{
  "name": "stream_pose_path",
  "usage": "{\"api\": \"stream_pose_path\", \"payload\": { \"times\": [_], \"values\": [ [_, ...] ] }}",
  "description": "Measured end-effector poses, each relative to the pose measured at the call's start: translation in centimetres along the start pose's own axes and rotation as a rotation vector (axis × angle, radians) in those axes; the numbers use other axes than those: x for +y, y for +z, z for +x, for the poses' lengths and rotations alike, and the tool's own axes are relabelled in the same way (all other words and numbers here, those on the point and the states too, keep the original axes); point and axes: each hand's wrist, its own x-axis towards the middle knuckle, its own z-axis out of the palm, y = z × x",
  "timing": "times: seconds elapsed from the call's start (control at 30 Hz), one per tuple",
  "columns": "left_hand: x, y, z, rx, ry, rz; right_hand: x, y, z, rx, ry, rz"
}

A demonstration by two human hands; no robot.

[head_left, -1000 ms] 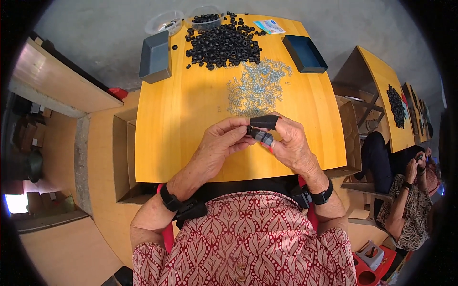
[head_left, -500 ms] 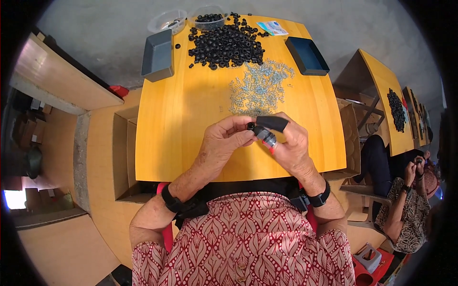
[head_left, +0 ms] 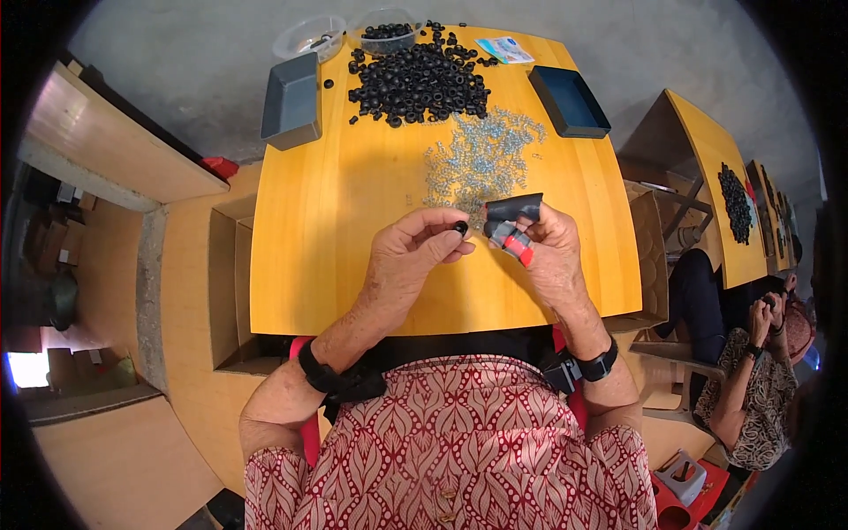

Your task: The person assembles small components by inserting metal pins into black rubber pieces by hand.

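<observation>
Pinching 1 small black ring in my left hand; my right hand grips a dark tool with red tip. Big black ring pile and metal bits remain, so judging mostly undone.

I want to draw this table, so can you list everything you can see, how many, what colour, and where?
Table: one, yellow wood, in the middle.
Rubber rings: a big pile, black, far middle of the table.
Small metal parts: a scattered pile, silvery, below the rings.
Trays: two; a grey one at far left, a dark blue one at far right.
Clear tubs: two at the far edge; one looks nearly empty, one holds black rings.
Packet: one, pale blue, far edge.
Cardboard box: one, brown, open, left of the table.
Second table: yellow, at right, with black rings.
Another person: seated at right.
Left hand: pinches one black ring.
Right hand: holds a dark tool with a red and grey grip.
</observation>
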Motion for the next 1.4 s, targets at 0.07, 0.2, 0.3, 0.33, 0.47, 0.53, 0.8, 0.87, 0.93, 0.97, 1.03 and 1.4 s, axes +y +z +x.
{"api": "stream_pose_path", "payload": {
  "times": [0.07, 0.2, 0.3, 0.33, 0.47, 0.53, 0.8, 0.87, 0.93, 0.97, 1.03, 1.4],
  "values": [
    [0.0, -0.1, 0.0, 0.003, -0.005, -0.001, -0.1, -0.1, 0.0, 0.001, -0.002, 0.012],
    [0.2, 0.3, -0.1, -0.021, 0.003, 0.015, 0.0, 0.0, -0.1, -0.021, -0.032, -0.024],
    [0.0, 0.2, -0.1, -0.04, -0.02, -0.008, -0.1, -0.1, -0.1, -0.046, -0.03, -0.06],
    [0.0, 0.1, -0.1, -0.038, -0.019, -0.01, -0.1, -0.2, -0.2, -0.048, -0.029, -0.06],
    [0.1, -0.1, -0.1, -0.039, -0.113, -0.121, -0.2, -0.2, -0.4, -0.055, -0.018, -0.094],
    [0.1, -0.1, 0.0, -0.031, -0.145, -0.184, -0.3, -0.1, -0.5, -0.064, -0.017, -0.111],
    [0.0, -0.5, -0.1, -0.013, -0.157, -0.074, -0.3, 0.7, -0.8, -0.046, -0.031, -0.278],
    [-0.6, -0.6, 0.0, -0.014, -0.116, -0.043, -1.0, 0.9, -0.7, -0.071, -0.096, -0.417],
    [-0.8, -0.7, 0.1, -0.016, -0.073, -0.012, -1.5, 1.1, -0.6, -0.095, -0.163, -0.556],
    [-0.6, -0.7, 0.2, -0.03, -0.105, 0.026, -1.6, 1.2, -0.6, -0.098, -0.182, -0.605],
    [-0.5, -0.8, 0.2, -0.043, -0.137, 0.062, -1.6, 1.2, -0.6, -0.102, -0.2, -0.654],
    [-0.3, -0.8, 0.0, -0.079, -0.272, -0.162, -1.0, 0.5, -0.5, -0.077, -0.178, -0.652]
  ]
}}
